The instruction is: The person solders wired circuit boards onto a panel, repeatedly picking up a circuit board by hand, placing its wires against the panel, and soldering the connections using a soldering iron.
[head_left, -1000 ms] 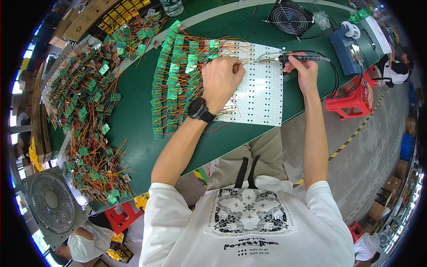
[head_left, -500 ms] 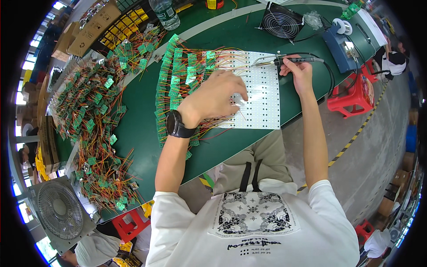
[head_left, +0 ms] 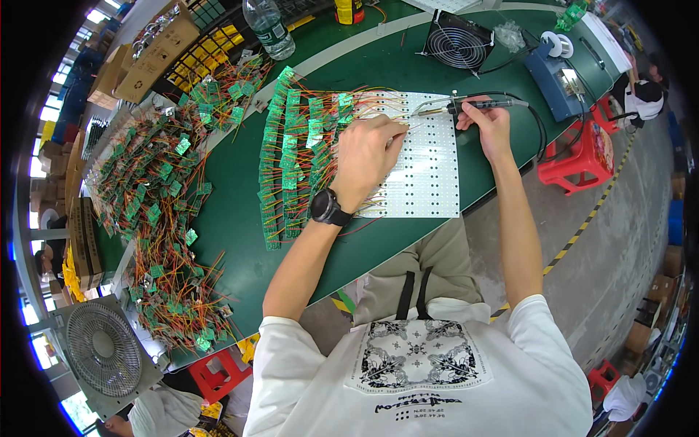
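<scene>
My right hand (head_left: 486,127) grips a soldering iron (head_left: 453,108) with a thin bent feed tube along its tip. The tip points left, over the upper part of a white perforated LED panel (head_left: 429,167). Over the panel's left half is my left hand (head_left: 370,154), its thumb and fingertips pinched together near the wire ends below the iron's tip. Whatever the pinch holds is hidden. Rows of small green circuit boards (head_left: 290,146) stand left of the panel, their red and yellow wires (head_left: 375,98) running onto it. My left hand and wrist cover part of these wires.
A large heap of wired circuit boards (head_left: 138,175) covers the table's left side. At the back are a water bottle (head_left: 271,33), a black fan (head_left: 459,42) and a blue soldering station (head_left: 559,80) with a cable to the iron. A red stool (head_left: 579,164) stands at right.
My left hand has moved up and right, and its spread fingers have closed into a pinch near the iron's tip. The right hand with the soldering iron has barely shifted.
</scene>
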The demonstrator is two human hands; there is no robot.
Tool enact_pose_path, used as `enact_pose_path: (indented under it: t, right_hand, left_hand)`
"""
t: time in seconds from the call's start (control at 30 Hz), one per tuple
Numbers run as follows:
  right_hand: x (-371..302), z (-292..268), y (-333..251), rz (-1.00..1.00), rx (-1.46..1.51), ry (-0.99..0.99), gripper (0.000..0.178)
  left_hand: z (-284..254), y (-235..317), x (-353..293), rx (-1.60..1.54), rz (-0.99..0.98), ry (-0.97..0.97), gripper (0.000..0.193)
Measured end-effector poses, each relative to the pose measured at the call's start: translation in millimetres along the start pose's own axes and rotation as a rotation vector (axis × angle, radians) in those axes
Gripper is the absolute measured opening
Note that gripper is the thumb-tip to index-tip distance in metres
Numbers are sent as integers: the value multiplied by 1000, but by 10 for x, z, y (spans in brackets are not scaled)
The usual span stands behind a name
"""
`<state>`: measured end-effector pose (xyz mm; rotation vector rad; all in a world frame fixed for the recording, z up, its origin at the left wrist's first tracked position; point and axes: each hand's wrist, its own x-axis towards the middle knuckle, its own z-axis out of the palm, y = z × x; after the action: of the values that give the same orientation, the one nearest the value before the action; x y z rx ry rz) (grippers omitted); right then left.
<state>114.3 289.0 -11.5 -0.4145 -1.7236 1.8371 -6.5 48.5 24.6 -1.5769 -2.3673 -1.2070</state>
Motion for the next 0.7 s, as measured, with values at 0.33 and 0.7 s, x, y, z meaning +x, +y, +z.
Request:
enact_pose_path:
  t: [0.33,0.7]
  right_hand:
    - [21,-45,-27,68,20,-64,20]
    - [1,-43,-15,49,-39,-118,21]
  left_hand:
    - [125,-95,-50,-6,-86,142,9]
    - [112,-105,-36,41,-133,145,8]
